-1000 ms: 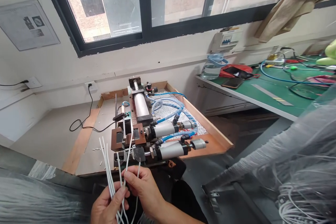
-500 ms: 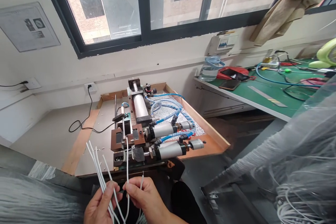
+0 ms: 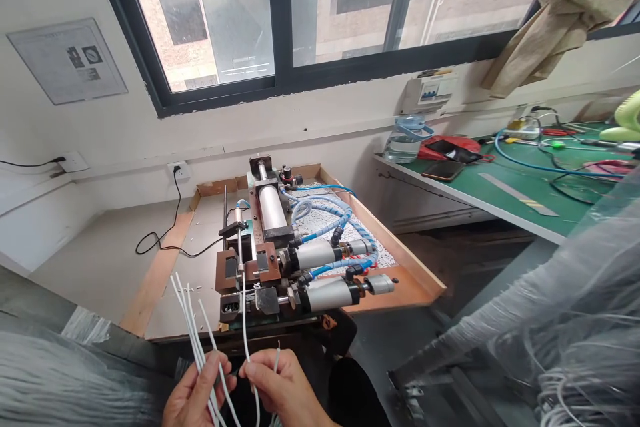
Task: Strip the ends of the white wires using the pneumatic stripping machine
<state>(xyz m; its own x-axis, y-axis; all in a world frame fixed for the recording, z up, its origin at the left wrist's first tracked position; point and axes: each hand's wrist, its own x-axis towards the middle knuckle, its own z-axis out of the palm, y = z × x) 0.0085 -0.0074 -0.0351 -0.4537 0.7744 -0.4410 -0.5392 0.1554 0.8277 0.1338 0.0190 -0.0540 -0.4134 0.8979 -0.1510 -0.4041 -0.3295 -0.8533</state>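
Observation:
Several white cables [image 3: 194, 335] fan upward from my left hand [image 3: 196, 392], whose thumb and fingers are closed on them. My right hand [image 3: 281, 383] pinches a single white cable [image 3: 245, 327] between thumb and forefinger. That cable's upper end reaches into the slot between the brown jaw blocks of a pneumatic machine [image 3: 247, 267]. Another short white cable end [image 3: 277, 355], with a bare-looking tip, sticks up between the fingers of my right hand. The lower lengths of the cables leave the bottom of the view.
Silver air cylinders [image 3: 327, 295] and blue hoses [image 3: 345, 219] lie on the machine's right, inside a wooden-edged tray [image 3: 417, 270] strewn with white scraps. A green bench [image 3: 470, 190] with a water jug [image 3: 403, 141] stands right. Plastic-wrapped cable bundles flank both sides.
The view has shifted slightly, so the scene sits a little lower and to the right. Both hands keep their grips, and the single cable's tip remains at the machine's jaws.

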